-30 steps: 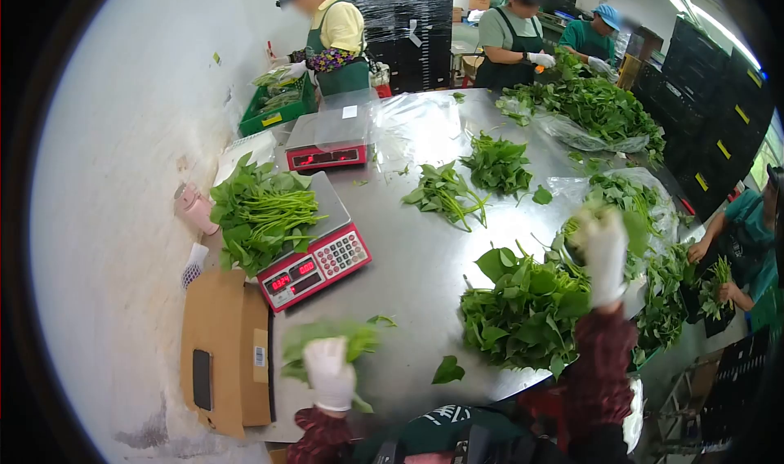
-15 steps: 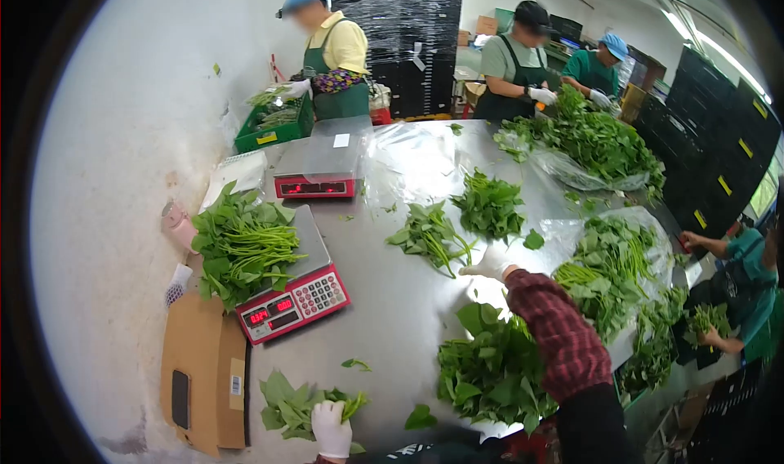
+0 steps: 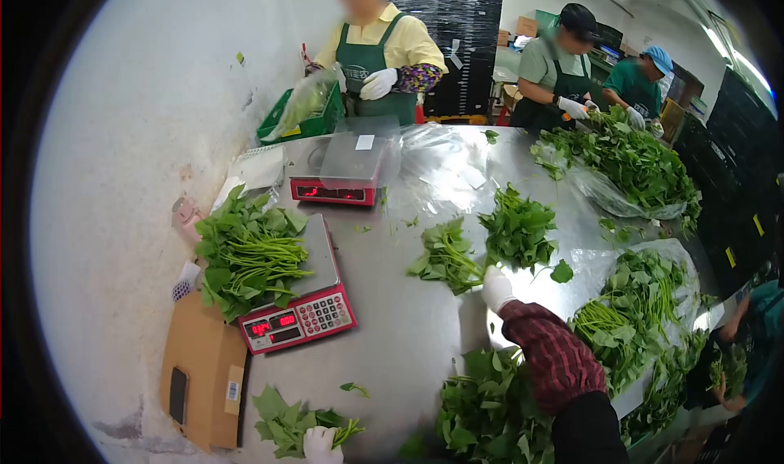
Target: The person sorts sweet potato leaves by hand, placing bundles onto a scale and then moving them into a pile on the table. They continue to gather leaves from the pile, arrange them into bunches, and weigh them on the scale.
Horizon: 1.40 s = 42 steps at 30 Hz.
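My left hand (image 3: 322, 445), in a white glove, is closed around the stems of a small bunch of leafy greens (image 3: 282, 421) at the bottom of the view. My right hand (image 3: 496, 290), also white-gloved, reaches out over the metal table. Its fingers are closed at the stem ends of a loose small bunch (image 3: 447, 256), though the fingertips are partly hidden. Just beyond that hand lies another leafy bunch (image 3: 518, 227). A large pile of greens (image 3: 490, 407) sits beneath my right forearm. More greens rest on the red scale (image 3: 298, 321), to the left.
A second scale (image 3: 335, 190) stands farther back. Greens lie on plastic (image 3: 633, 301) at the right, with a big heap (image 3: 629, 166) behind. A cardboard box (image 3: 204, 366) bears a phone (image 3: 178, 394). Several co-workers stand around the table (image 3: 392, 325); a green crate (image 3: 327, 113) is at the back.
The view has shifted. The small bunch by my right hand has turned, its stems now at my fingers. The co-worker at the back left has turned toward the table, holding a clear bag of greens.
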Available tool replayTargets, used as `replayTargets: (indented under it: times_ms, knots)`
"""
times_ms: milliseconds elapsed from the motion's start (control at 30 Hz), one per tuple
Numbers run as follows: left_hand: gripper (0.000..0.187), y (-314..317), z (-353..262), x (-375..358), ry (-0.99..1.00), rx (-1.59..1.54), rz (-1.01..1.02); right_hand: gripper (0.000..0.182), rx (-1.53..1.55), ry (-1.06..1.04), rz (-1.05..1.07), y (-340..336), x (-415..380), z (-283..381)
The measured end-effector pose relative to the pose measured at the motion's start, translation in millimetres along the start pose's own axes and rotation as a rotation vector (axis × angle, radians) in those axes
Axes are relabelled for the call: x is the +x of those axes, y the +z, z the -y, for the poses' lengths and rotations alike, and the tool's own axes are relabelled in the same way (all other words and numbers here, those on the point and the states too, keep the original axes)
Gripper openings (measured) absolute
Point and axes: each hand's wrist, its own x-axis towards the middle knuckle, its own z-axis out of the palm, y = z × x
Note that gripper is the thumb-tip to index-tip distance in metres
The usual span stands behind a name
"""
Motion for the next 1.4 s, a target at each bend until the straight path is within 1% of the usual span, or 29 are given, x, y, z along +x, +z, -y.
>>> replayTargets:
  times_ms: [33, 67, 100, 167, 200, 233, 267, 300, 367, 433, 500, 533, 600, 633, 700, 767, 833, 867, 900, 967, 1033, 1100, 1167, 1233, 1267, 1300, 1333, 1367, 1400]
  knots:
    - [0.027, 2, -1, 1, 0.004, 0.031, 0.009, 0.007, -0.018, -0.085, -0.06, -14, 9, -7]
    - [0.028, 3, -1, 2, 0.008, 0.063, 0.018, 0.026, -0.094, -0.19, 0.076, -15, 22, -22]
    - [0.028, 6, 0, 6, 0.006, 0.064, 0.014, 0.027, -0.068, -0.184, 0.045, -9, 29, -29]
    - [0.031, 13, 1, 16, 0.118, 0.054, -0.062, 0.027, -0.065, -0.204, 0.153, 4, 38, -41]
    - [0.031, 16, -2, 28, 0.111, 0.063, -0.082, 0.026, -0.028, -0.153, 0.177, 1, 37, -34]
    - [0.025, 19, -6, 44, 0.128, 0.143, -0.102, 0.025, 0.012, -0.107, 0.199, -2, 33, -24]
    - [0.019, 23, -7, 58, 0.143, 0.223, -0.123, 0.023, 0.034, -0.149, 0.163, 11, 36, -27]
    - [0.019, 33, 0, 68, 0.134, 0.233, -0.15, 0.022, -0.06, -0.177, 0.149, 12, 36, -25]
    - [0.018, 57, 13, 81, 0.132, 0.154, 0.069, 0.019, -0.307, -0.216, 0.212, 10, 36, -25]
    - [0.019, 74, 1, 85, 0.111, 0.116, 0.313, 0.023, -0.352, -0.283, 0.281, -31, 22, -12]
    - [0.024, 86, -23, 78, 0.242, -0.128, 0.429, 0.023, -0.472, -0.247, 0.526, -58, 21, -5]
    - [0.024, 87, -35, 75, 0.24, -0.131, 0.418, 0.027, -0.486, -0.233, 0.486, -76, 19, -3]
    - [0.035, 62, -67, 74, 0.329, -0.277, 0.433, 0.028, -0.327, -0.239, 0.289, -125, 13, 5]
    - [0.035, 44, -74, 76, 0.331, -0.281, 0.428, 0.03, -0.224, -0.259, 0.215, -148, 14, 9]
    - [0.029, 9, -81, 84, 0.406, -0.094, 0.03, 0.032, -0.057, -0.246, 0.199, -174, 21, 2]
    - [0.033, -19, -81, 88, 0.423, -0.005, -0.069, 0.027, -0.069, -0.289, 0.132, -188, 2, 17]
    - [0.039, -42, -86, 86, 0.401, -0.007, -0.074, 0.022, -0.197, -0.69, 0.272, -196, -29, 57]
    - [0.039, -52, -88, 82, 0.404, -0.006, -0.079, 0.018, -0.252, -0.748, 0.263, -200, -54, 84]
    - [0.043, -59, -92, 78, 0.431, -0.128, -0.12, 0.014, -0.309, -0.805, 0.256, -203, -83, 114]
    - [0.048, -65, -95, 69, 0.459, -0.252, -0.16, 0.011, -0.067, -0.968, 0.297, -212, -130, 167]
    - [0.056, -65, -92, 62, 0.557, -0.344, -0.11, 0.013, 0.096, -1.119, 0.54, -196, -155, 199]
    - [0.058, -69, -84, 51, 0.59, -0.39, -0.088, 0.015, 0.144, -1.171, 0.599, -196, -168, 222]
    - [0.058, -80, -77, 37, 0.164, -0.763, 0.279, 0.018, 0.203, -1.218, 0.657, -204, -177, 240]
    - [0.06, -76, -62, 37, 0.152, -0.729, 0.314, 0.023, 0.301, -1.205, 0.772, -227, -187, 258]
    - [0.058, -67, -52, 40, 0.206, -0.83, 0.281, 0.027, 0.298, -0.936, 0.891, -234, -192, 270]
    - [0.057, -65, -47, 39, 0.256, -0.932, 0.25, 0.03, 0.336, -0.946, 0.86, -238, -190, 272]
    - [0.046, -68, -36, 43, 0.098, -0.962, 0.345, 0.033, 0.016, -0.866, 0.741, -243, -184, 279]
    - [0.036, -79, -27, 50, -0.064, -0.983, 0.441, 0.036, 0.126, -0.949, 0.498, -210, -164, 256]
    - [0.032, -79, -14, 54, -0.143, -1.223, 0.469, 0.043, 0.153, -0.826, 0.365, -231, -155, 261]
